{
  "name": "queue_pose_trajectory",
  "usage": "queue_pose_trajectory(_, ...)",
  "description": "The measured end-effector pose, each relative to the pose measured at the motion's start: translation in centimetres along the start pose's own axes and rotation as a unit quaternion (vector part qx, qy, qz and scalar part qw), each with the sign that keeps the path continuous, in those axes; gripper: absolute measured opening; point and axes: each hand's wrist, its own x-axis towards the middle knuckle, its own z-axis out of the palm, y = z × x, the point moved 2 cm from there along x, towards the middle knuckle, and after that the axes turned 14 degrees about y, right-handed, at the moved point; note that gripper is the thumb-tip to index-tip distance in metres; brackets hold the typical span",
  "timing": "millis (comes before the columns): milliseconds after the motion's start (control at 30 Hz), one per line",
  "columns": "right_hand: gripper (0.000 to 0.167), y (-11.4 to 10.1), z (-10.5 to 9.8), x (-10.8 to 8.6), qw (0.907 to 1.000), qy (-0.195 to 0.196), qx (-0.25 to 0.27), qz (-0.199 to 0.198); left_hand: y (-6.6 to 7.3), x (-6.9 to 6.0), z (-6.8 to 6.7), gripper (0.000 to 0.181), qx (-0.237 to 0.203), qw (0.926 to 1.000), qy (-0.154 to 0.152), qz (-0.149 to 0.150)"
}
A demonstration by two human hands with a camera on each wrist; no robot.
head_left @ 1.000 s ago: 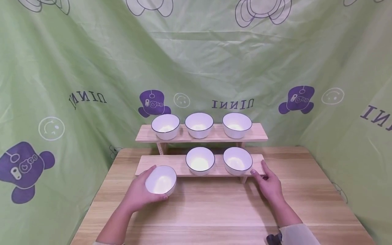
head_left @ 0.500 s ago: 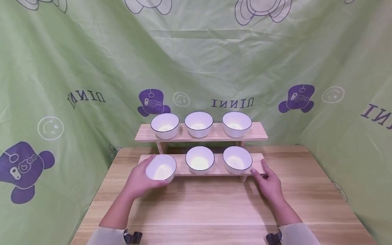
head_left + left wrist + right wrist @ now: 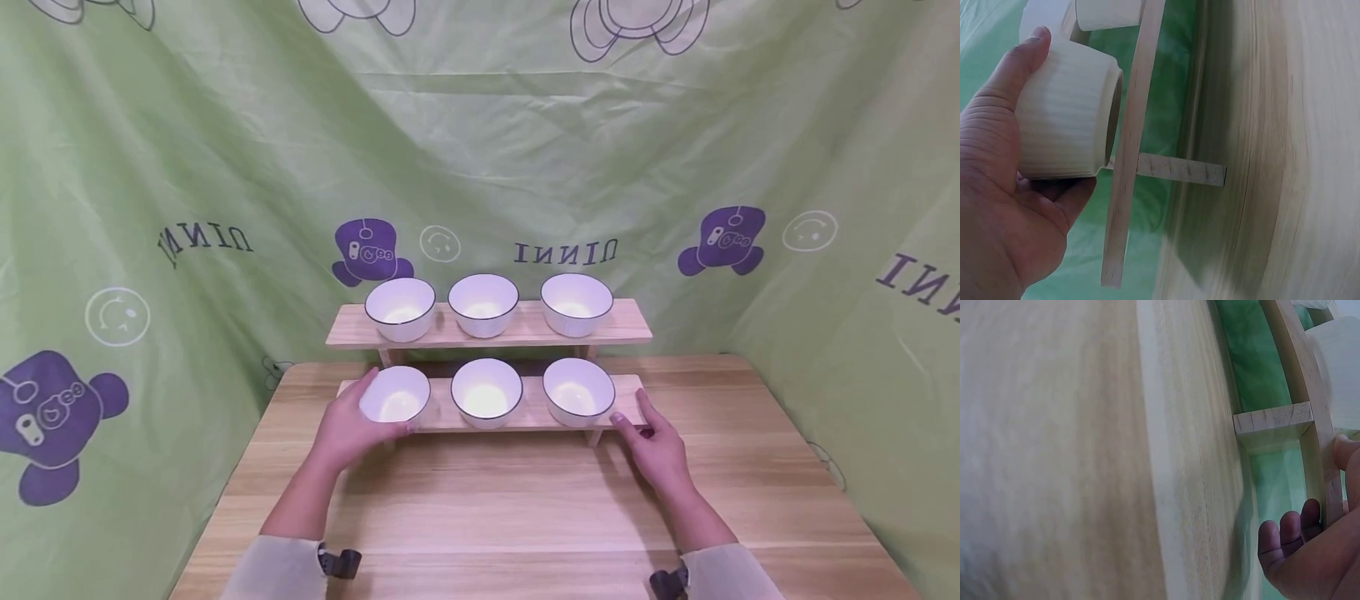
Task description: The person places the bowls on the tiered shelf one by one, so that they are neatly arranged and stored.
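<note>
My left hand (image 3: 351, 427) grips a white bowl (image 3: 397, 395) with a dark rim at the left end of the lower wooden shelf (image 3: 531, 403). In the left wrist view, thumb and fingers wrap the ribbed side of this bowl (image 3: 1066, 112). Its base is close to the shelf plank (image 3: 1130, 156); whether they touch, I cannot tell. At the other end, my right hand (image 3: 660, 450) grips the lower shelf's right end. The right wrist view has the thumb against the plank (image 3: 1329, 469) and several fingers curled beneath it.
Two more white bowls, a middle one (image 3: 486, 395) and a right one (image 3: 577, 393), stand on the lower shelf. Behind and higher, an upper shelf (image 3: 525, 335) bears three matching bowls. Both tiers stand on a wooden table (image 3: 495, 517), with a green printed cloth (image 3: 480, 167) hanging around it.
My left hand has carried the bowl away from me, from in front of the lower shelf to over its left end. The right hand has stayed at the shelf's right end.
</note>
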Motion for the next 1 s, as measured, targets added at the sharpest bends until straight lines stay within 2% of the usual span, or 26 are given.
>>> queue_pose_trajectory(300, 0.089, -0.2, 0.1, -0.1, 1.0000, 0.002, -0.002, -0.004, 0.4, 0.5, 0.5, 0.136, 0.014, 0.9997, 0.005, -0.018)
queue_pose_trajectory(700, 0.088, -0.1, -0.1, -0.2, 1.0000, 0.004, -0.006, -0.004, 0.7, 0.6, 1.7, 0.132, -0.012, 0.9992, 0.019, -0.034)
queue_pose_trajectory(1000, 0.090, 0.1, -0.7, 0.0, 0.9990, 0.003, -0.044, -0.008, 0.8, 0.4, 2.5, 0.138, -0.037, 0.9991, 0.019, -0.010)
